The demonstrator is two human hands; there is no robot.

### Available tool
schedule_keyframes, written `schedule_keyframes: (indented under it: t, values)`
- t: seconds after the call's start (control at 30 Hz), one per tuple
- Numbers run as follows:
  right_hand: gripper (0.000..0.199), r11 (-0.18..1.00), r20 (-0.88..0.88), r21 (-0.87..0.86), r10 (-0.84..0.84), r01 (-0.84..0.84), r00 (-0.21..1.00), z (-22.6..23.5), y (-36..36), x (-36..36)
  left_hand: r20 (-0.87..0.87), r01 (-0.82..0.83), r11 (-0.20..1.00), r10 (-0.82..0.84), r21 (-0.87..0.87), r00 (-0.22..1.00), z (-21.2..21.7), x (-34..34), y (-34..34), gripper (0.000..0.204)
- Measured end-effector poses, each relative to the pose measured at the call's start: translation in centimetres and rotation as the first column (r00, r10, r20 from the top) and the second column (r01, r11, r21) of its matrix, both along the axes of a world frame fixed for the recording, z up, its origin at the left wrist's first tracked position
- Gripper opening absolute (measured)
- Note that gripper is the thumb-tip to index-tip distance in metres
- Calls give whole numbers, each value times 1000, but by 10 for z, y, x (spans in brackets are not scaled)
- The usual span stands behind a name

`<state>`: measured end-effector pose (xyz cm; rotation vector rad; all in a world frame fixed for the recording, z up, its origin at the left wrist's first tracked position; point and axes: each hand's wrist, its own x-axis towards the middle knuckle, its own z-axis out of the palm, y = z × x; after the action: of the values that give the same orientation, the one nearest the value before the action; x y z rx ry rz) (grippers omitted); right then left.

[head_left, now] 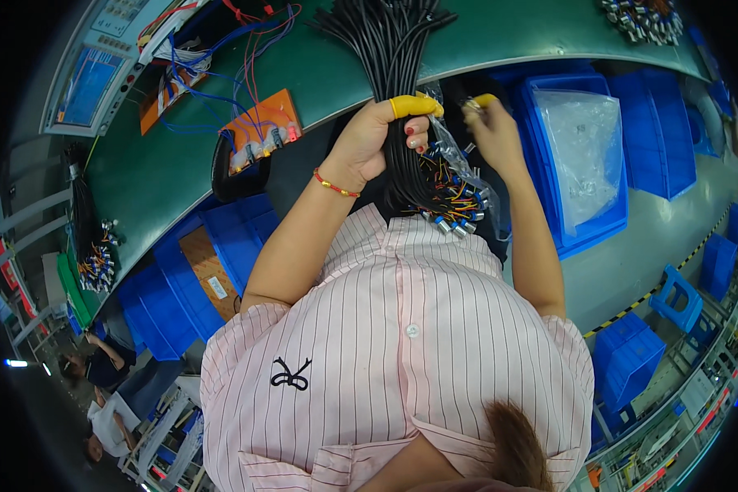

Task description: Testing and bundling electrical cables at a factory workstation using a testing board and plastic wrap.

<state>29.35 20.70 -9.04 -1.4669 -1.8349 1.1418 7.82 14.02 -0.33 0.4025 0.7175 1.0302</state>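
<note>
A thick bundle of black cables hangs over the near edge of the green bench, its far ends fanned out on the top. My left hand is closed around it, with a yellow finger cover on the thumb. Below that hand dangle the cables' ends, with metal connectors and short coloured wires. A clear plastic bag lies against these ends. My right hand, also with a yellow finger cover, is raised just right of the bundle. Its fingertips are pinched together on something small and blurred.
On the green bench stand an orange test board with blue and red leads and an instrument with a screen. More cable bundles lie at far left and far right. Blue bins flank me; a blue stool stands behind right.
</note>
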Motion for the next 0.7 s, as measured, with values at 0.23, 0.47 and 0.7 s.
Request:
schedule_keyframes:
  t: [0.23,0.47,0.7]
  values:
    - [16,976,-638,-218,-152,13,755,90,-47,-14,30,-24,999,24,-24,999,-6,0,-3,33]
    - [17,1000,-446,29,17,-4,895,103,-47,-43,-10,-9,1000,9,-16,1000,-3,0,0,28]
    - [18,903,72,409,111,-131,991,96,-54,-49,23,-13,999,12,33,1000,-5,-1,-1,29]
